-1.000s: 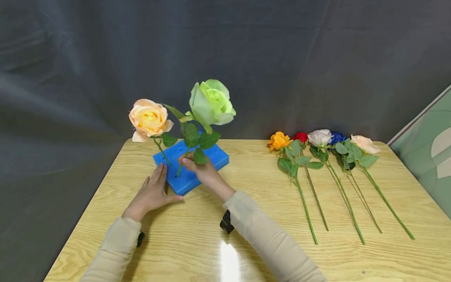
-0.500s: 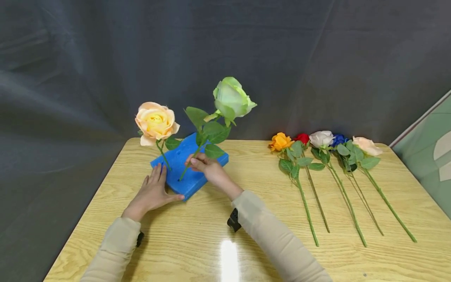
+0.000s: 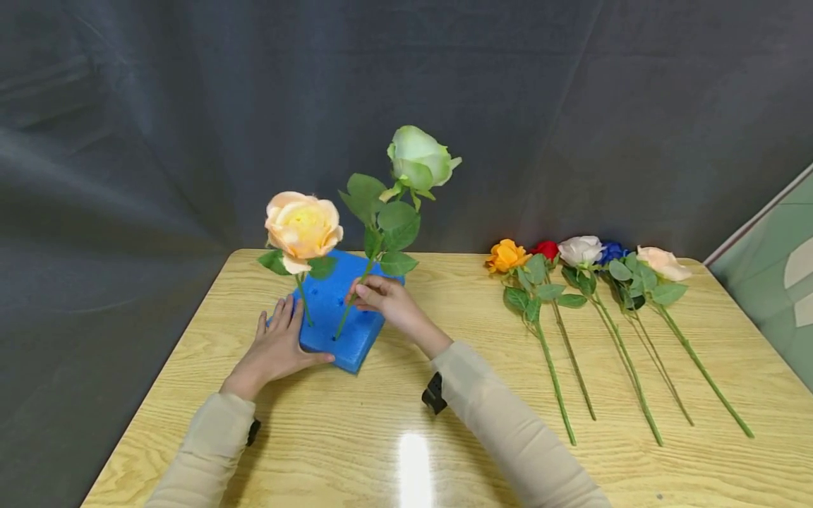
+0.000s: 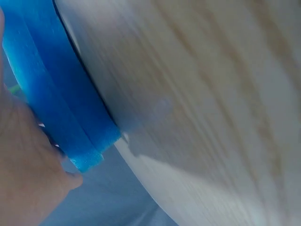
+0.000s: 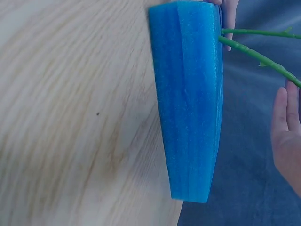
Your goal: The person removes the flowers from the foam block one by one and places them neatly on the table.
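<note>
A blue foam block (image 3: 343, 268) with several small holes lies on the wooden table. A peach rose (image 3: 303, 229) stands in it, close to my left hand (image 3: 276, 349). That hand is spread along the block's near left side, fingers and thumb touching it. My right hand (image 3: 394, 307) pinches the stem of a pale green rose (image 3: 419, 159) low down. The green rose's stem enters the block near its front and leans right. In the right wrist view, two green stems (image 5: 263, 59) come out of the block's top face. The left wrist view shows the left palm (image 4: 28, 160) against the block.
On the right of the table (image 3: 495, 451) lie several loose roses: orange (image 3: 506, 255), red (image 3: 544, 249), white (image 3: 581, 250), blue (image 3: 611, 251) and pale peach (image 3: 663, 262). Their stems point toward me. A dark curtain (image 3: 508, 127) hangs behind the table.
The block has turned, its near corner swinging right and its left corner coming toward me. Both standing roses have shifted right. My right hand has moved right, keeping its pinch on the green rose's stem.
</note>
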